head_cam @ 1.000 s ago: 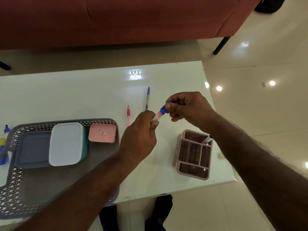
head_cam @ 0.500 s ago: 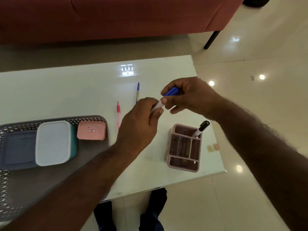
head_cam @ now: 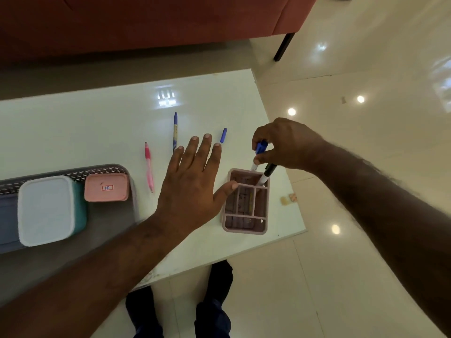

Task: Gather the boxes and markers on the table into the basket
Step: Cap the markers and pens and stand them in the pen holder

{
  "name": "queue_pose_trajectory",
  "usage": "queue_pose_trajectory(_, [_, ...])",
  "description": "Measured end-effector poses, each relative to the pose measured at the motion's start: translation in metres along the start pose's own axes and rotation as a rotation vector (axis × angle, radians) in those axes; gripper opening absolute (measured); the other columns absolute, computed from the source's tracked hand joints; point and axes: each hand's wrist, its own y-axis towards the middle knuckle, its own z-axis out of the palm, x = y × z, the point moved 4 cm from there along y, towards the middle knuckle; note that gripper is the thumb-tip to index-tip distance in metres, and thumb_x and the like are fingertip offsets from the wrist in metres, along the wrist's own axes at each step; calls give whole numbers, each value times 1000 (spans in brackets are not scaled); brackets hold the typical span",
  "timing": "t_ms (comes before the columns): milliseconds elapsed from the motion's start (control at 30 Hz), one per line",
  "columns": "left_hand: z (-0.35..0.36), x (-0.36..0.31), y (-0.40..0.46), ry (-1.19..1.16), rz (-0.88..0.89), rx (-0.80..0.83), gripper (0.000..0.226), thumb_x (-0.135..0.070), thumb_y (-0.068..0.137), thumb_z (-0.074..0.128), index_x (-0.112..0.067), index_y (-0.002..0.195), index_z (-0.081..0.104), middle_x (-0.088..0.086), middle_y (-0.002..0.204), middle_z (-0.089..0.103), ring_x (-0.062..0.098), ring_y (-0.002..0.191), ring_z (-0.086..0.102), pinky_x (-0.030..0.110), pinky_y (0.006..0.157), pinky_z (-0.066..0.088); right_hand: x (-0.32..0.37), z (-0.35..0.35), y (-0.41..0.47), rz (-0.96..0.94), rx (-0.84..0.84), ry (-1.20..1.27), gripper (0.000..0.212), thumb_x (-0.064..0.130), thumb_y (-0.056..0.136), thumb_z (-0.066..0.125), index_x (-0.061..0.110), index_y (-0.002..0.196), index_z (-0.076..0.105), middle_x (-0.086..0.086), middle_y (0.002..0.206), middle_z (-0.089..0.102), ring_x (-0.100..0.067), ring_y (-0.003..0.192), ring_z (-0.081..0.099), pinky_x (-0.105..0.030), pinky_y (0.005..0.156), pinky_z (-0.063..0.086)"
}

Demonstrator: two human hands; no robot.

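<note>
Nearest, the person's dark trouser legs (head_cam: 212,308) stand on the tiled floor (head_cam: 366,276) below the bench's front edge. On the white bench (head_cam: 73,123), at the left, sits the grey lattice basket (head_cam: 107,170), and in it lie three boxes: a grey box (head_cam: 7,220) at the picture's edge, a white-lidded teal box (head_cam: 47,211) partly over it, and a small pink box (head_cam: 106,187) with a label on its lid, in the basket's far right corner.

The left hand (head_cam: 192,181) is spread flat with straight fingers over the bench, holding nothing; its thumb reaches the left rim of the pink organizer (head_cam: 246,206), which stands near the bench's right front corner and is split into several compartments. A black-capped marker (head_cam: 266,174) leans in its far right compartment.

The right hand (head_cam: 285,145) pinches a blue marker (head_cam: 259,153) between thumb and curled fingers, tip down, just above the organizer's far rim; whether the tip touches it cannot be told.

Farther out on the bench lie a pink pen (head_cam: 148,167) beside the basket, a blue pen (head_cam: 175,130) beyond the left fingertips, and a small blue cap (head_cam: 223,135) just past them. Two small scraps (head_cam: 289,198) lie on the floor right of the bench. Behind it stands a red sofa (head_cam: 146,20).
</note>
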Motion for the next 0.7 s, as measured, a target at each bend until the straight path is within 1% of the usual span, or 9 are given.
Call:
queue_pose_trajectory(67, [3, -1, -1, 3, -10, 12, 82, -70, 95, 20, -14, 155, 23, 12, 163, 17, 32, 150, 17, 52, 121, 18, -5, 7, -1, 24, -3, 18, 30, 39, 81, 76, 25, 106, 66, 6, 92, 60, -13, 91, 53, -27, 69, 41])
queue_pose_trajectory(167, [6, -3, -2, 5, -7, 21, 83, -70, 94, 19, -14, 156, 22, 12, 163, 16, 32, 150, 16, 52, 121, 18, -10, 1, -5, 49, -75, 66, 26, 39, 81, 76, 25, 101, 67, 4, 92, 65, -14, 88, 56, -29, 70, 45])
queue_pose_trajectory(233, [6, -3, -1, 8, -10, 22, 84, -71, 94, 19, -14, 156, 21, 12, 164, 15, 32, 151, 15, 51, 121, 16, -10, -9, -10, 43, -112, 112, 25, 38, 81, 77, 23, 99, 68, 6, 88, 63, -8, 79, 55, -24, 67, 44])
queue_pose_trajectory(300, [5, -4, 1, 5, -13, 22, 85, -72, 94, 18, -14, 156, 20, 11, 164, 14, 32, 151, 14, 50, 122, 14, -10, -18, -16, 25, -130, 132, 25, 36, 81, 77, 21, 98, 69, 12, 82, 58, -3, 72, 51, -16, 64, 37])
queue_pose_trajectory(367, [5, -6, 3, 1, -19, 14, 85, -72, 94, 17, -14, 156, 20, 11, 164, 14, 31, 151, 14, 50, 122, 13, -11, -23, -20, 27, -136, 167, 25, 36, 80, 78, 21, 98, 69, 16, 80, 53, -5, 79, 53, -13, 66, 35])
queue_pose_trajectory(467, [4, -8, 5, -6, -12, -2, 86, -72, 94, 15, -14, 156, 19, 11, 164, 14, 31, 151, 14, 50, 122, 13, -13, -25, -22, 28, -113, 169, 25, 35, 80, 78, 20, 99, 69, 16, 81, 56, -10, 89, 56, -11, 68, 36])
queue_pose_trajectory(533, [4, -7, 6, -8, -13, -6, 86, -72, 93, 15, -14, 157, 18, 11, 164, 13, 31, 151, 13, 50, 122, 13, -14, -29, -21, 31, -135, 232, 24, 33, 80, 78, 19, 97, 69, 9, 89, 62, -12, 91, 58, -18, 75, 43])
queue_pose_trajectory(600, [4, -7, 6, -13, -16, -3, 86, -72, 93, 15, -15, 157, 17, 11, 164, 12, 31, 151, 12, 50, 122, 13, -13, -31, -21, 26, -127, 284, 22, 31, 79, 79, 19, 95, 69, 8, 89, 64, -12, 90, 59, -22, 79, 47])
queue_pose_trajectory(700, [5, -6, 7, -14, -19, -9, 85, -72, 94, 16, -14, 157, 17, 11, 164, 12, 31, 151, 12, 50, 122, 14, -7, -17, -19, 21, -7, 192, 23, 32, 82, 76, 20, 100, 68, 10, 87, 58, -10, 89, 54, -10, 67, 36])
